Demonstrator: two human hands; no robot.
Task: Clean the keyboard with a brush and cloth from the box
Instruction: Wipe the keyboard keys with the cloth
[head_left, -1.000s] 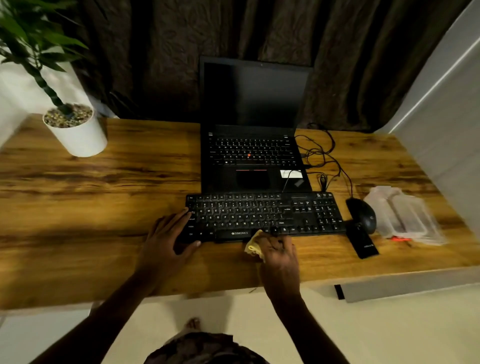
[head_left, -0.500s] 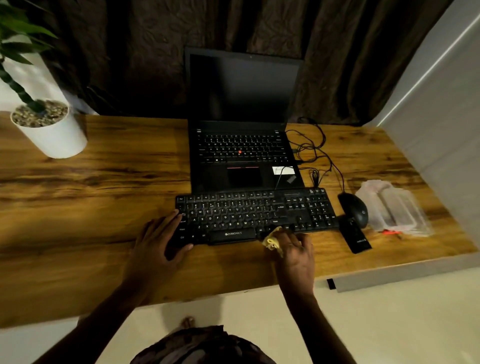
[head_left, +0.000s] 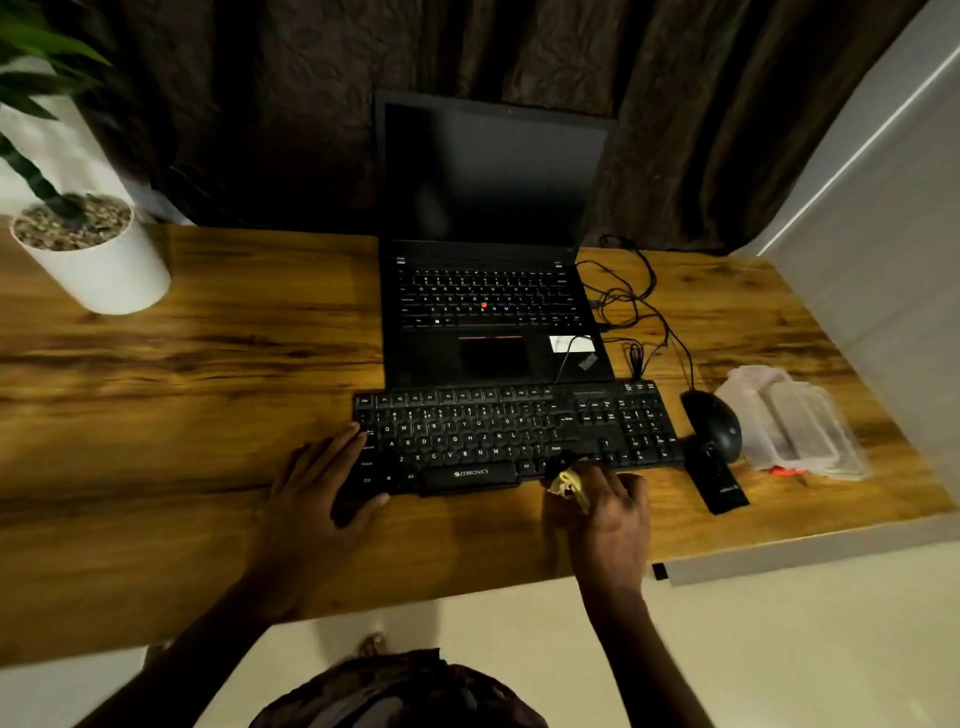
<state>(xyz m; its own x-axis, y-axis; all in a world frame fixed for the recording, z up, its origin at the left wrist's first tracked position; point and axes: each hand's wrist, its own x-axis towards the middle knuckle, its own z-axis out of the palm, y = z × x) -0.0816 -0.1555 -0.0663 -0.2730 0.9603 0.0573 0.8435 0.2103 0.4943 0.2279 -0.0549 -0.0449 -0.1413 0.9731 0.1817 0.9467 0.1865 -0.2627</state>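
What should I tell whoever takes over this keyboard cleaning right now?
Left hand rests open on the keyboard, at its left end.
Right hand pinches the yellow cloth against the front edge, right of the space bar.
Clear box lies far right, past the mouse.
Done: cloth is out, wiping under way.
Left: finish wiping; how much is clean cannot be told.

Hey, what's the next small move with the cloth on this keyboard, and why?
Probably slide the cloth rightward along the bottom row toward the arrow keys. The right hand holds it bunched at the near edge of the keyboard, just right of the space bar, and the left hand rests on the left end, seemingly bracing it. Stop short of the mouse.
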